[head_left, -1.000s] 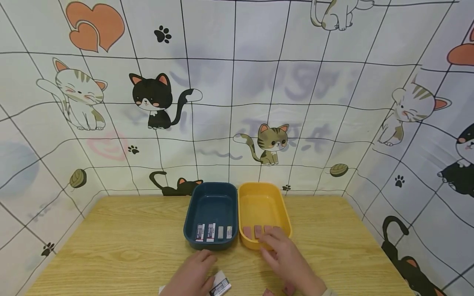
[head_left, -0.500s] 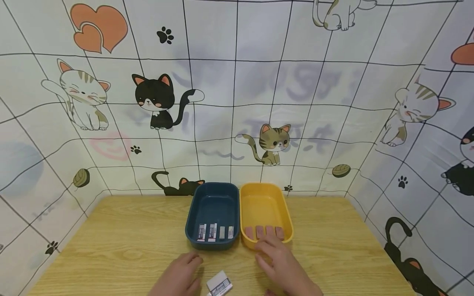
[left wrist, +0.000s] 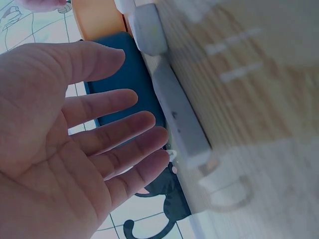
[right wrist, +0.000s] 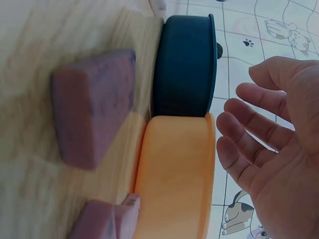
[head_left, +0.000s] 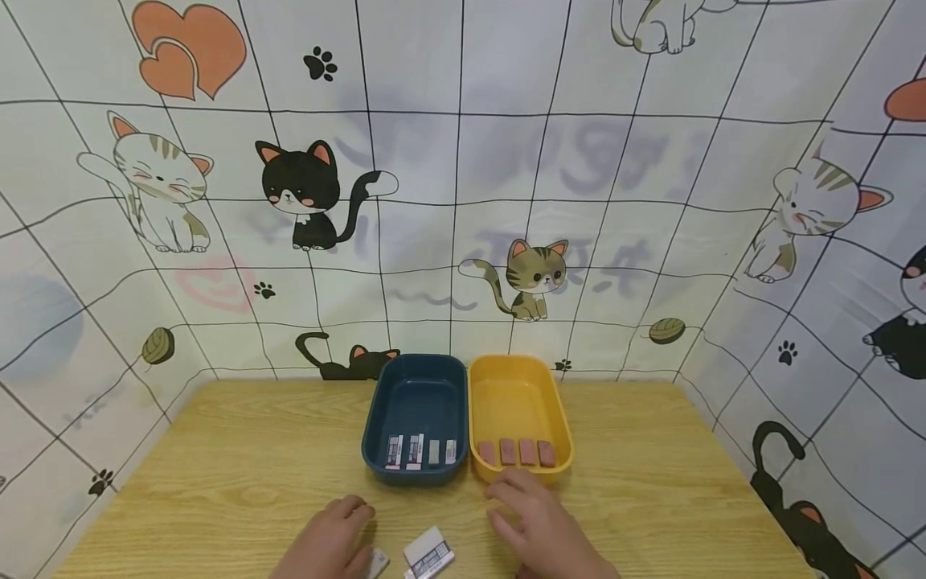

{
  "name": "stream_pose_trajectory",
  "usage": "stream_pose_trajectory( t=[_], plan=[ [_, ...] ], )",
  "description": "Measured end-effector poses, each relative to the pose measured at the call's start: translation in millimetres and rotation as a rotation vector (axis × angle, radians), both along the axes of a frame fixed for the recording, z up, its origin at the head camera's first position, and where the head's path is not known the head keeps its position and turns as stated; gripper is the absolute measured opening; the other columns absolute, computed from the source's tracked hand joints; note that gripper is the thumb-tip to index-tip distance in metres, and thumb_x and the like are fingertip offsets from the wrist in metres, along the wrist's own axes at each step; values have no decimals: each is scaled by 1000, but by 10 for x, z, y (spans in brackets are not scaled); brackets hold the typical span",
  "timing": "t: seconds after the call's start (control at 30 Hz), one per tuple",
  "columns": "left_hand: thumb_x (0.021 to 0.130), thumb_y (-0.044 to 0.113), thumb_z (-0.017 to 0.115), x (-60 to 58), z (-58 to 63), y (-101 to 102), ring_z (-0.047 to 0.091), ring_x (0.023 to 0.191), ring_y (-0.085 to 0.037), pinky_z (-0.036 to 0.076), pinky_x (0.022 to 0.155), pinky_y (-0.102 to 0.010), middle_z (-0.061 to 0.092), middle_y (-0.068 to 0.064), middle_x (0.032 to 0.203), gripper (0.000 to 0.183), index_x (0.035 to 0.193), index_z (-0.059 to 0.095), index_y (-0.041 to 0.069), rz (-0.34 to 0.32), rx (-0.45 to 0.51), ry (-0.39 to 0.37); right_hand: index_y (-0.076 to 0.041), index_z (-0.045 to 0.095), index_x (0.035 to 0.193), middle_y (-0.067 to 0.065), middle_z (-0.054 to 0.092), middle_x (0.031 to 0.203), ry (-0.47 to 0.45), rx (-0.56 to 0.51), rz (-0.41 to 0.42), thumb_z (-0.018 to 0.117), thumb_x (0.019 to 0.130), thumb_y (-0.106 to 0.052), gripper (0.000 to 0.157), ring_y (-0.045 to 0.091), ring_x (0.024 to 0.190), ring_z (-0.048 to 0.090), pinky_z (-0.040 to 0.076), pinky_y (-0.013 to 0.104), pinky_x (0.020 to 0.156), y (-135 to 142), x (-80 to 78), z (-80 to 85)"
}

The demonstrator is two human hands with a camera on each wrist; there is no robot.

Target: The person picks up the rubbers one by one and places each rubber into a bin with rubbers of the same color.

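My left hand [head_left: 325, 537] hovers over the table in front of the blue bin, its fingers loosely bent and holding nothing. Two white erasers lie by it: one with a printed sleeve [head_left: 428, 553] to its right and a white eraser [head_left: 376, 563] partly hidden by the hand. In the left wrist view, a long white eraser [left wrist: 182, 117] lies beyond the fingertips. My right hand [head_left: 538, 527], fingers relaxed and holding nothing, hangs just before the yellow bin's front rim. Pink erasers [right wrist: 94, 107] lie on the table under it in the right wrist view.
The blue bin [head_left: 383, 378] and yellow bin [head_left: 557, 394] stand side by side at the table's back. Several white erasers [head_left: 415, 452] line the blue bin's front; several pink erasers [head_left: 526, 452] line the yellow one's. Behind rises a cat-print cloth [head_left: 412, 161].
My left hand has moved left and toward me, uncovering the sleeved white eraser. My right hand has drawn back from the yellow bin, and all its pink erasers now show.
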State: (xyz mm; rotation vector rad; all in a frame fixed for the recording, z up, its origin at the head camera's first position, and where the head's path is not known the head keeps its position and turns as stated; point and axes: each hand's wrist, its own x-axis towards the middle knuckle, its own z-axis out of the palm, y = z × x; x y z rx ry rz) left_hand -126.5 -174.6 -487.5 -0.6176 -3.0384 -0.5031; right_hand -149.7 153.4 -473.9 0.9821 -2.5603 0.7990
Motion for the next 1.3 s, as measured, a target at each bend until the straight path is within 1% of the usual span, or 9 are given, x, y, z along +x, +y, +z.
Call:
stream_pose_trajectory(
  t=[0.23, 0.3, 0.37, 0.5, 0.6, 0.77, 0.93, 1.1, 1.3],
  plan=[
    [82, 21, 81, 8, -85, -143, 65, 97, -29, 57, 83, -49, 66, -8, 109, 34, 108, 71, 2, 19, -20, 39, -23, 73, 113, -15, 60, 117, -220, 32, -34, 68, 100, -25, 15, 2, 103, 56, 55, 34, 87, -36, 35, 12],
    [82, 21, 81, 8, -92, -171, 65, 96, -29, 57, 83, -50, 66, -9, 108, 34, 108, 71, 2, 34, -17, 17, -24, 73, 113, -15, 59, 117, -230, 36, -29, 68, 99, -25, 15, 1, 103, 55, 55, 34, 87, -48, 41, 3],
    [82, 21, 81, 10, -94, -189, 64, 97, -30, 56, 84, -51, 66, -10, 108, 34, 108, 71, 1, 59, -14, -17, -22, 73, 112, -15, 60, 116, -180, 23, -7, 69, 98, -22, 14, 2, 103, 56, 54, 32, 87, -60, 47, -22],
    [83, 23, 82, 11, -91, -204, 63, 99, -31, 55, 86, -54, 65, -10, 109, 34, 108, 71, 2, 110, 7, -77, -18, 73, 108, -14, 60, 111, -29, -25, 53, 73, 94, -12, 15, 2, 100, 58, 55, 27, 84, -90, 44, -81],
    [85, 25, 80, 17, -90, -211, 63, 98, -29, 55, 86, -55, 65, -10, 108, 35, 109, 71, 2, 120, 25, -94, -16, 72, 106, -13, 60, 109, 39, -53, 83, 75, 91, -8, 18, 2, 98, 58, 54, 25, 82, -107, 31, -114],
    [86, 29, 79, 22, -96, -216, 57, 88, -22, 54, 76, -46, 61, -6, 102, 34, 106, 71, 3, 125, 19, -98, -15, 72, 102, -10, 61, 106, 88, -73, 120, 79, 87, -5, 19, 3, 97, 58, 54, 24, 82, -116, 8, -160],
    [86, 31, 80, 31, -99, -197, 47, 80, -19, 47, 64, -36, 54, -4, 95, 32, 103, 70, 5, 155, 12, -134, -14, 72, 100, -9, 62, 104, 134, -78, 147, 81, 84, -4, 20, 4, 95, 59, 53, 22, 82, -115, -6, -200],
    [87, 34, 80, 37, -95, -158, 46, 78, -20, 44, 64, -38, 51, -5, 93, 31, 102, 69, 8, 209, 1, -205, -14, 72, 100, -7, 63, 104, 156, -71, 169, 81, 83, -5, 21, 5, 94, 59, 53, 22, 82, -119, -3, -203],
    [85, 35, 82, 44, -99, -122, 49, 77, -21, 48, 65, -42, 53, -7, 94, 36, 105, 70, 7, 255, -27, -219, -15, 72, 101, -7, 63, 105, 144, -60, 173, 80, 85, -5, 20, 7, 96, 59, 54, 25, 82, -128, 10, -180]
  ],
)
